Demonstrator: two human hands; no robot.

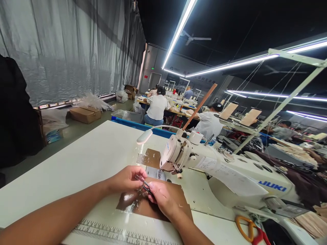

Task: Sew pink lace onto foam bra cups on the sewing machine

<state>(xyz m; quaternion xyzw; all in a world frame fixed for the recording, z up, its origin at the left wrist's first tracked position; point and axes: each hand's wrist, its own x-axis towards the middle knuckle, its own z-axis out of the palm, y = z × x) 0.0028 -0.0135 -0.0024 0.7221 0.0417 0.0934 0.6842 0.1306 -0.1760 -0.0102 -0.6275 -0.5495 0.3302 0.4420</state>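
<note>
In the head view, my right hand (162, 197) grips a small dark pair of tweezers (146, 185) between thumb and fingers. My left hand (127, 178) is closed at the other end of the tweezers, with thumb and fingertips around it; any thread there is too small to make out. Both hands are just above a brown sheet of material (173, 211) lying on the table, in front of the needle area of a white sewing machine (171, 154). A second brown piece (152, 158) lies behind the needle plate.
A clear ruler (102, 233) runs along the table's front edge. Orange-handled scissors (245, 226) lie at lower right. A lamp (144, 136) arches over the white table (76, 170). Cardboard box (85, 115) and plastic bags stand left; other people sit at machines beyond.
</note>
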